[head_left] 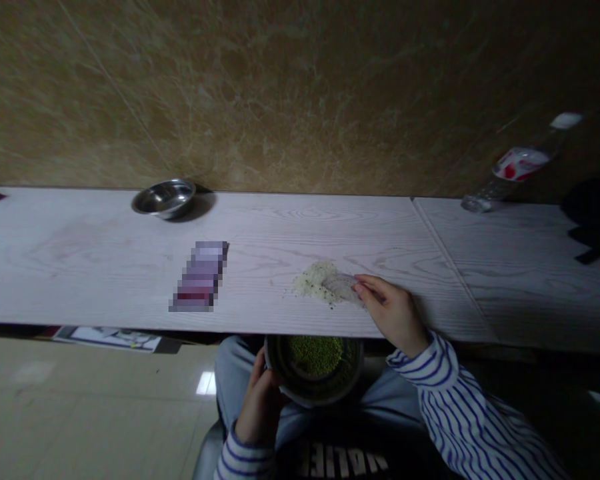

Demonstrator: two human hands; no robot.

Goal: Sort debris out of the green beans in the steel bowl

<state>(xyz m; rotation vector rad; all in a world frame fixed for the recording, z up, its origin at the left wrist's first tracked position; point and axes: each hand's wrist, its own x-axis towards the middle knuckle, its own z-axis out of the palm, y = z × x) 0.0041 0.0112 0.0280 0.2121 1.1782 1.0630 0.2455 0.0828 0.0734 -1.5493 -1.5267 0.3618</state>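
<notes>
A dark-looking bowl (316,400) with green mung beans (316,355) in it is over my lap, just below the table's front edge. My left hand (263,400) grips its left side, fingers on the rim. Above the table, my right hand (393,310) pinches a thin clear plastic piece (341,287); its exact shape is hard to make out. That piece touches the right side of a small heap of white rice grains (316,277). Dark and greenish specks are mixed into the heap, and a few grains lie scattered around it.
On the white wood-grain table (260,227), a shiny metal bowl (165,199) stands at the back left. A pixelated flat rectangle (200,277) lies left of the rice. A clear bottle (515,167) with a white cap and a dark object (593,213) are at right, near the wall.
</notes>
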